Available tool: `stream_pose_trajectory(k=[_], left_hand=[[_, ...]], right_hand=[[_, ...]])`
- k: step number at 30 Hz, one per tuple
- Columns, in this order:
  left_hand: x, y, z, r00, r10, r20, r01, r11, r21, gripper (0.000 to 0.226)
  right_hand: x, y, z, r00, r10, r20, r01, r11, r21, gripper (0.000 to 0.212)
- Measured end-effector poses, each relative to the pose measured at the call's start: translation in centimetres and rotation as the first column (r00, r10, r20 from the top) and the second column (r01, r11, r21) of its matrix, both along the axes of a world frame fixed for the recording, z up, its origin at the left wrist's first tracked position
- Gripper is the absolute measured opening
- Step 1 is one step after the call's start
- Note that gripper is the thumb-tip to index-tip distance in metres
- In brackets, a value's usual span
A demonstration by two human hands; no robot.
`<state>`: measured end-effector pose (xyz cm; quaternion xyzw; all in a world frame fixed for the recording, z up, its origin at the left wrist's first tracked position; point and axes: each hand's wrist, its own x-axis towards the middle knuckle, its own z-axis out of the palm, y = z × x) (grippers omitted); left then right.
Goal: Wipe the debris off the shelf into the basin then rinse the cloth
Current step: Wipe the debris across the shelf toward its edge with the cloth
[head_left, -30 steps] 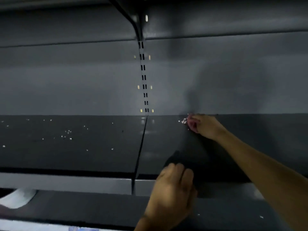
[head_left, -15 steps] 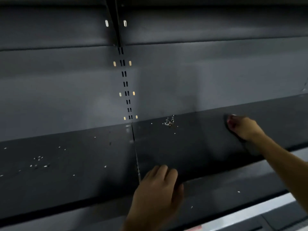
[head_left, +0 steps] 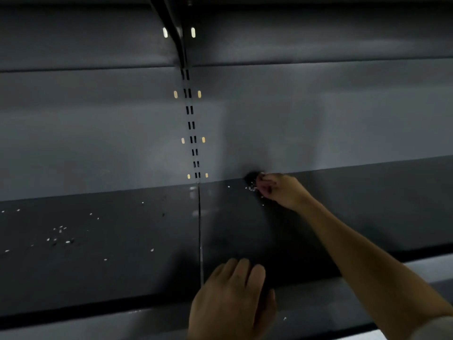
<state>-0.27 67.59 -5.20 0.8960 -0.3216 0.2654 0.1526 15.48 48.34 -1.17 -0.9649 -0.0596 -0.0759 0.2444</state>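
- Right hand [head_left: 282,190] clenched around a dark cloth [head_left: 251,177] at the shelf's [head_left: 122,241] back edge, debris [head_left: 251,188] at its 9 o'clock.
- Left hand [head_left: 230,300], fingers together, rests flat on the shelf's front lip.

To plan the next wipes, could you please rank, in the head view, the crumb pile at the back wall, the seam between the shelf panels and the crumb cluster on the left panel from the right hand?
1. Crumb pile, touching the right hand.
2. Seam, left of it.
3. Crumb cluster, far left.
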Motion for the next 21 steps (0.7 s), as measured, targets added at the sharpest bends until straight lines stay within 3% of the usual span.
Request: stream_pose_trajectory(k=[3, 4, 6, 8, 10, 14, 17, 21], left_hand=[[-0.1, 0.3, -0.2, 0.999, -0.034, 0.004, 0.034, 0.999, -0.003, 0.020], [-0.2, 0.4, -0.2, 0.999, -0.032, -0.012, 0.032, 0.999, -0.008, 0.020], [-0.3, 0.3, 0.2, 0.999, -0.015, -0.049, 0.014, 1.000, -0.028, 0.018], [-0.3, 0.2, 0.4, 0.997, 0.001, -0.075, -0.005, 0.999, -0.051, 0.017], [-0.2, 0.1, 0.6, 0.995, 0.016, -0.100, -0.024, 0.997, -0.080, 0.016], [-0.4, 0.0, 0.5, 0.992, 0.035, -0.120, -0.049, 0.992, -0.117, 0.017], [-0.6, 0.0, 0.7, 0.991, 0.044, -0.124, -0.057, 0.993, -0.102, 0.018], [-0.8, 0.9, 1.4, 0.991, -0.011, -0.135, -0.011, 0.987, -0.161, 0.015]], right_hand=[[-1.6, -0.3, 1.5, 0.996, -0.091, -0.022, 0.093, 0.933, 0.346, 0.018], [-2.6, -1.7, 1.8, 0.990, -0.140, 0.007, 0.127, 0.916, 0.380, 0.019], [-4.9, -5.8, 2.0, 0.970, -0.238, 0.055, 0.223, 0.954, 0.201, 0.022], [-7.3, -9.5, 1.3, 0.941, -0.337, -0.021, 0.333, 0.938, -0.098, 0.021], [-8.9, -11.1, 0.0, 0.923, -0.372, -0.101, 0.346, 0.915, -0.208, 0.028], [-8.8, -6.5, -1.4, 0.964, -0.264, -0.015, 0.257, 0.947, -0.196, 0.034], [-6.5, 1.2, -2.0, 0.993, -0.102, -0.064, 0.090, 0.981, -0.174, 0.039], [-5.6, 7.1, -0.1, 0.999, 0.007, -0.032, -0.004, 0.996, 0.089, 0.023]])
